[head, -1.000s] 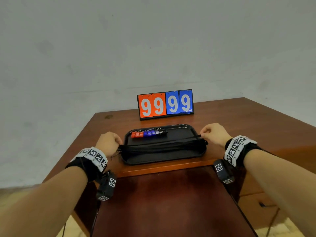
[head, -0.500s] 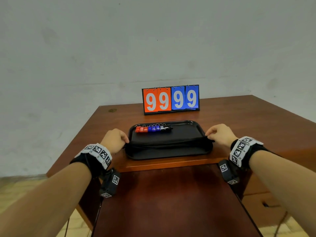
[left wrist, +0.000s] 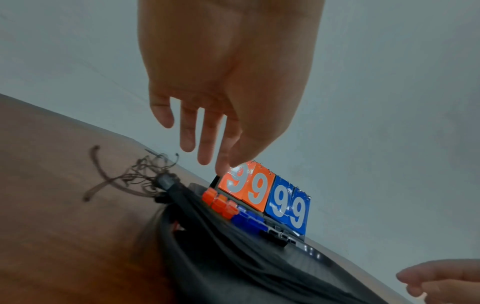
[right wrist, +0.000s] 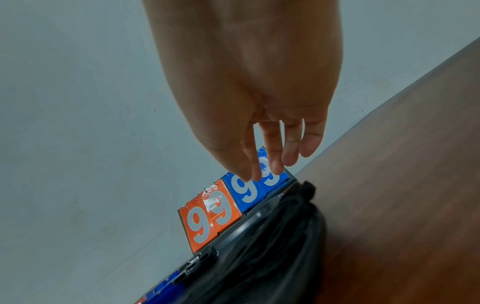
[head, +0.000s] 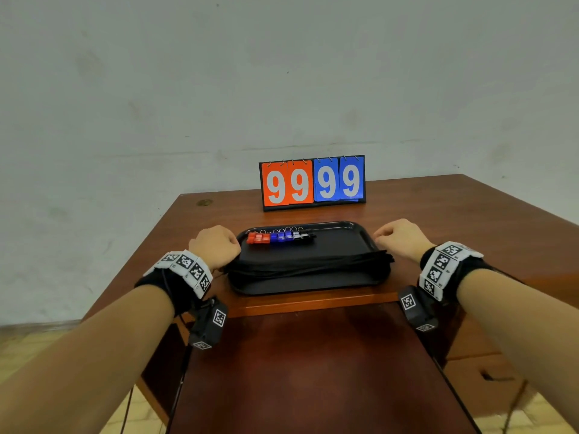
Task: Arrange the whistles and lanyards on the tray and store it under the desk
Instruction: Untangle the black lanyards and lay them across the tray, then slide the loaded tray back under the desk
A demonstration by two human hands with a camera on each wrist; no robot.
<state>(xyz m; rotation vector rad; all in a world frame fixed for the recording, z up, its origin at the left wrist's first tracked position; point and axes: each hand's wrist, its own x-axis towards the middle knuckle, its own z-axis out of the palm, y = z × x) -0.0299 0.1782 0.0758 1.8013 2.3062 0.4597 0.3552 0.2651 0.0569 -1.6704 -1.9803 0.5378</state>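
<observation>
A black tray [head: 343, 241] lies on the desk near its front edge. A row of red, blue and black whistles [head: 280, 237] sits along the tray's far left side. A bundle of black lanyards [head: 308, 263] lies stretched across the tray from left to right, its ends over both rims. My left hand [head: 230, 242] hovers at the tray's left end and my right hand [head: 380, 234] at its right end. In the left wrist view, my left hand [left wrist: 207, 148] hangs with loose fingers above the lanyards' frayed ends [left wrist: 145, 174]. My right hand [right wrist: 272, 162] also holds nothing.
A flip scoreboard [head: 313, 183] reading 9999 stands behind the tray. The wooden desk [head: 470, 220] runs back to a pale wall. A darker wooden surface [head: 297, 371] lies lower, in front of the desk edge. A drawer [head: 488, 374] is at the lower right.
Both hands pinched the lanyard bundle's ends before; now they have let go and lifted slightly. The bundle rests on the tray. The head view has tilted up.
</observation>
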